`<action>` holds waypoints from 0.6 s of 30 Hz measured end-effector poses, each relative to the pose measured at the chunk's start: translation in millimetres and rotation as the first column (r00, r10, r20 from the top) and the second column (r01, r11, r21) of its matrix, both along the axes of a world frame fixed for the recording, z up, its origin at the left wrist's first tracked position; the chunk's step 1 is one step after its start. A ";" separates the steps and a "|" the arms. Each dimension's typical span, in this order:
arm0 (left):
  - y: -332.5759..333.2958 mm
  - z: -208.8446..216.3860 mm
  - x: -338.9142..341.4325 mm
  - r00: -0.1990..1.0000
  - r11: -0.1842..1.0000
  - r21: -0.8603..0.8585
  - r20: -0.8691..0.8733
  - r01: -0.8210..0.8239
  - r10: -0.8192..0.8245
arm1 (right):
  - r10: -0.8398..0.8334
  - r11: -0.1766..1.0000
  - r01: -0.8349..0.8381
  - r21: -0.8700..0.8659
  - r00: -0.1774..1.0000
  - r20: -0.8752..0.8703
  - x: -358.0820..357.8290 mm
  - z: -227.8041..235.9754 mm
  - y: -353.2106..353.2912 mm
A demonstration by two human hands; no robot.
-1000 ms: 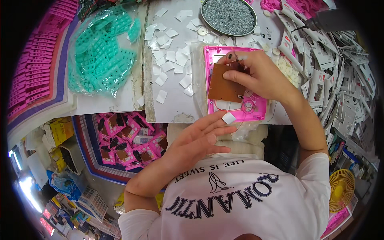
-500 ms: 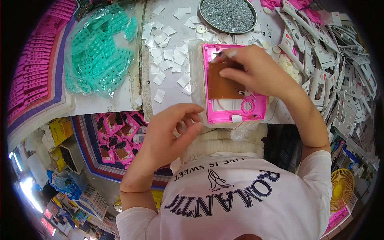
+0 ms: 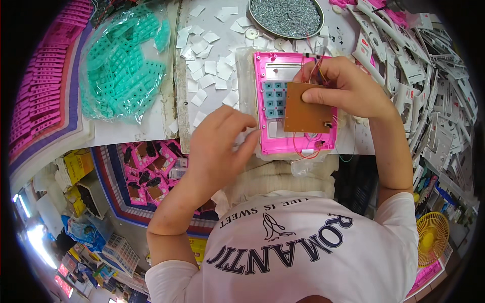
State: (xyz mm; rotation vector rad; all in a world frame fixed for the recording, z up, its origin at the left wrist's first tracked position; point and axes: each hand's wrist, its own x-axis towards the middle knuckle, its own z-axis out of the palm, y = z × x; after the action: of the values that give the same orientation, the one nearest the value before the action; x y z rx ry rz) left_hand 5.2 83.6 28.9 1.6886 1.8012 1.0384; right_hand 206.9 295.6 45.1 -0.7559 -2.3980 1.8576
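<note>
A brown circuit board (image 3: 306,118) is pinched in my right hand (image 3: 348,88), thumb on its flat face and fingers behind it. Thin coloured wires (image 3: 317,70) rise from behind its upper edge, and others trail below. The board is held over the right part of a pink plastic casing (image 3: 260,113), which lies on the bench. To the board's left, a blue-grey rubber keypad (image 3: 274,100) shows inside the casing; its right side is hidden. Beside the casing's lower left edge, my left hand (image 3: 220,144) is open, thumb and forefinger apart, with nothing in it.
A round tray of small screws (image 3: 287,17) stands beyond the casing. White square pieces (image 3: 206,81) lie scattered left of it. Farther left is a clear bag of teal keypads (image 3: 124,68). White panels (image 3: 404,76) are heaped at right. Below the bench, a bin (image 3: 113,189) holds pink assemblies.
My right hand has moved the circuit board right and tilted it, uncovering the blue-grey keypad. My left hand has shifted slightly up, its fingers spreading a little.
</note>
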 end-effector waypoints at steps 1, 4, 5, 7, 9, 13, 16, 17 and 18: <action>5.2 -2.0 3.5 0.999 0.999 0.035 -0.042 0.024 -0.023 | 0.021 0.999 -0.021 0.035 1.000 -0.017 0.2 -5.6 1.0; 23.2 0.8 11.0 0.992 0.996 0.079 -0.117 0.047 -0.038 | 0.035 0.998 -0.040 0.047 0.994 0.100 -4.6 -0.6 2.0; 27.1 3.6 11.4 0.986 0.996 0.052 -0.155 0.067 -0.058 | 0.032 0.999 -0.039 0.036 0.986 0.165 -7.1 2.1 2.1; 34.1 8.5 11.3 0.968 0.994 -0.002 -0.227 0.105 -0.103 | 0.051 0.998 -0.055 0.029 0.992 0.114 -7.9 -3.5 1.5; 38.9 9.1 8.2 0.913 0.979 -0.021 -0.356 0.204 -0.198 | 0.054 0.998 -0.055 0.016 0.995 0.085 -8.1 -8.2 1.6; 44.7 14.5 -1.3 0.843 0.954 -0.052 -0.455 0.296 -0.286 | 0.043 0.999 -0.042 -0.012 0.997 0.071 -7.6 -10.2 0.2; 45.4 15.0 -13.9 0.903 0.957 0.054 -0.350 0.286 -0.250 | 0.045 0.998 -0.046 -0.036 0.999 -0.003 -5.3 -16.4 2.2; 43.4 14.8 -16.3 0.916 0.962 0.076 -0.333 0.262 -0.223 | 0.045 0.998 -0.047 -0.046 0.998 -0.040 -4.0 -18.3 2.4; 39.6 14.1 -17.7 0.928 0.966 0.098 -0.315 0.238 -0.197 | 0.024 1.000 -0.024 -0.018 1.000 -0.012 -5.0 -14.2 1.2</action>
State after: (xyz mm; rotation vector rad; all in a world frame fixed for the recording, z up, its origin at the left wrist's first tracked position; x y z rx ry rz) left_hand -12.6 123.2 43.0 2.1769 1.6981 0.8575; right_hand 201.9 296.8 30.8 -0.7186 -2.3966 1.8897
